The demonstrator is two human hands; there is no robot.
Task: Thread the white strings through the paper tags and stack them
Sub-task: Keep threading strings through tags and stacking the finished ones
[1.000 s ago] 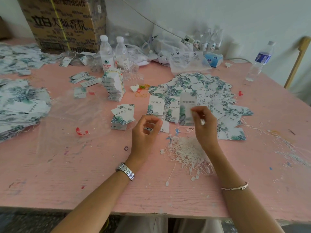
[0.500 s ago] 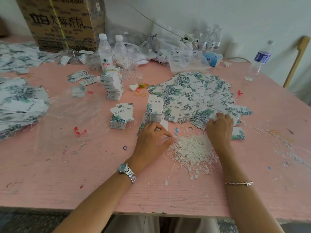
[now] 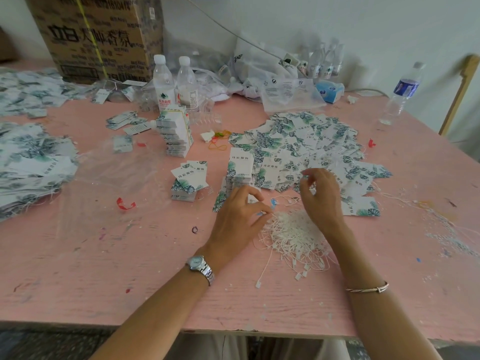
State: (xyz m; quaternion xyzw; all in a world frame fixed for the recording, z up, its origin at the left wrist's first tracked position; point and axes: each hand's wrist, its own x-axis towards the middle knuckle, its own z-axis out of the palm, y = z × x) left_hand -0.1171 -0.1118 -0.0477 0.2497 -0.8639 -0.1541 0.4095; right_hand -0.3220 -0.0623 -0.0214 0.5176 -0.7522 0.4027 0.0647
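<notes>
Since half a second ago the right hand (image 3: 320, 196) has come up off the spread of paper tags (image 3: 306, 141), where it lay flat, and drawn a little back toward the person. Its fingers are now curled, with thumb and forefinger close together over the near edge of the spread. Whether they pinch anything cannot be told. The left hand (image 3: 240, 213) has barely shifted. It rests low on the table (image 3: 104, 268), thumb and forefinger closed on the left edge of the white strings (image 3: 293, 235), which lie in a loose heap between the two wrists.

Just beyond the left hand's knuckles stands a tall stack (image 3: 240, 168) of tags, unchanged. A lower stack (image 3: 188, 183) lies to its left, with a red scrap (image 3: 125, 203) nearer the table's left side. A wristwatch (image 3: 199, 266) sits on the left wrist and a thin bracelet (image 3: 367, 288) on the right forearm.

Farther back are a tower of banded bundles (image 3: 178, 133), two water bottles (image 3: 162, 84) and a cardboard box (image 3: 96, 35). A large heap of tags (image 3: 31, 165) fills the left edge.
</notes>
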